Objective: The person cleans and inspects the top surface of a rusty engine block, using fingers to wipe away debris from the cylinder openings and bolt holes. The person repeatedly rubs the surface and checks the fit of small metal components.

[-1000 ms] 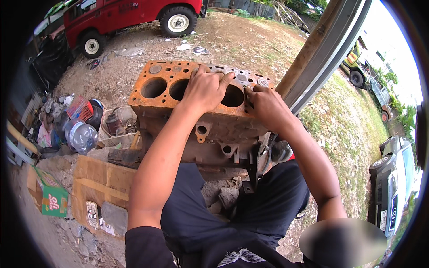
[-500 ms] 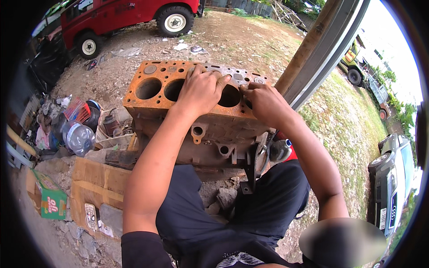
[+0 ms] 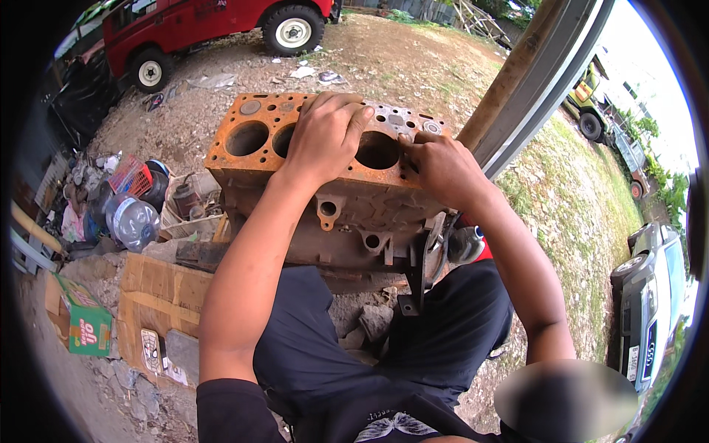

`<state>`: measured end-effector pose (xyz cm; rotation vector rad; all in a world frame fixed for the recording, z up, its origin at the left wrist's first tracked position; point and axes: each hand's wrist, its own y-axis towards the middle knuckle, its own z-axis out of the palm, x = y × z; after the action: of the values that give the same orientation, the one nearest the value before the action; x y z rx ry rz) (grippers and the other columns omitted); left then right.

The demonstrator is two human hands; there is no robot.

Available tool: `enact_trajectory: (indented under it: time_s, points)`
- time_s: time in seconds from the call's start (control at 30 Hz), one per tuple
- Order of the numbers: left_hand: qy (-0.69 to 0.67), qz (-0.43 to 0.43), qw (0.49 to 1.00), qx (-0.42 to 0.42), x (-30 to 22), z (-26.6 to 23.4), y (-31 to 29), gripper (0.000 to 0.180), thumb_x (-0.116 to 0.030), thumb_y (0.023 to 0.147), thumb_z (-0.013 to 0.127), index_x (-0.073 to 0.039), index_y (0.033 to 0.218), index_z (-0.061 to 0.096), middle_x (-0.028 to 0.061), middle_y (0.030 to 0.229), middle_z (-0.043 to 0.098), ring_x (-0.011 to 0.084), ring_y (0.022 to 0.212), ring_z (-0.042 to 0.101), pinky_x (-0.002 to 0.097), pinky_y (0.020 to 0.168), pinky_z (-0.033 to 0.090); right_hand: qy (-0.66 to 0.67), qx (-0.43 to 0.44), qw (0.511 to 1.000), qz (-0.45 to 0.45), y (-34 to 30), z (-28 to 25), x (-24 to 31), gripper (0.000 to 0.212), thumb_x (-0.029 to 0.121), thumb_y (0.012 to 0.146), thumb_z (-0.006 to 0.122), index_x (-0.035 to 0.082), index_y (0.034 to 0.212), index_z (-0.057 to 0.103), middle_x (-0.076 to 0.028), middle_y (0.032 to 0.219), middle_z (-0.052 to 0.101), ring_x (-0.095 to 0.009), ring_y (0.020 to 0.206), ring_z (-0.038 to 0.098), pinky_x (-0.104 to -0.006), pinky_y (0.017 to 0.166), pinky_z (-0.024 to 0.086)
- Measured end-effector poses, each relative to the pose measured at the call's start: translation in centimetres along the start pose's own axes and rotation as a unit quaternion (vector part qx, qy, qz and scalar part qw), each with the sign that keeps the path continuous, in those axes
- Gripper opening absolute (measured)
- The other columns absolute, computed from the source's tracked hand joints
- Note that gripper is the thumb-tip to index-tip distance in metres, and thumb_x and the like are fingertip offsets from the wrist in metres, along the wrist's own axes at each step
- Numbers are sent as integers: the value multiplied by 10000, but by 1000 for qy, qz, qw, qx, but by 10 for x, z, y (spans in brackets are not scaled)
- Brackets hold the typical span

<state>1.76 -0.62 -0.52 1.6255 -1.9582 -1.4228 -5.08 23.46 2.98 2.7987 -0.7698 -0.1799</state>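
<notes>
Starting at the left side, a green and orange carton lies on the ground, and next to it there are flattened cardboard pieces. Above them a clear plastic bottle and a red basket sit in a heap of clutter. Far behind, at the top, a red car is parked on the bare dirt.

In the middle stands a rusty orange engine block, just in front of the person's knees, with its flat top deck facing up and round cylinder bores open in it. The left hand lies flat on this top deck, palm down, the fingers spread a little and bent over the far edge; it presses on the metal but it does not close around anything. The right hand rests at the right end of the deck, just beside the last bore. Its fingers are drawn together and the fingertips touch the surface there; if they pinch some small part, I cannot tell.

To the right, a wooden post with a grey metal strip rises diagonally behind the block. Further right, on the grass, a grey car is parked.
</notes>
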Motion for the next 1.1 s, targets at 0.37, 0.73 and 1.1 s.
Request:
enact_trajectory:
  time_s: [0.37, 0.73, 1.1]
  points:
    - [23, 10, 999, 23, 3, -18, -8, 415, -329, 1137, 548, 5, 1126, 794, 176, 1163, 775, 373, 1197, 654, 474, 1100, 421, 71, -49, 996, -7, 4, -7, -15, 287, 111, 960, 686, 104, 1214, 820, -172, 1060, 737, -396, 955, 745, -486, 854, 597]
    - [-22, -32, 999, 17, 18, -26, -7, 434, -347, 1147, 549, 1, 1065, 795, 160, 1061, 772, 379, 1106, 674, 493, 1061, 418, 107, 50, 992, -43, 44, -7, -24, 398, 49, 1012, 590, 104, 1357, 780, -183, 1142, 715, -373, 1085, 729, -475, 958, 582]
    - [-87, -102, 989, 56, 11, -44, 2, 499, -394, 1158, 533, 40, 1117, 775, 224, 1045, 757, 422, 1053, 673, 507, 986, 491, 107, 66, 987, -96, 41, -11, -37, 378, 29, 989, 663, 16, 1354, 763, -208, 1092, 707, -390, 1018, 708, -488, 917, 567]
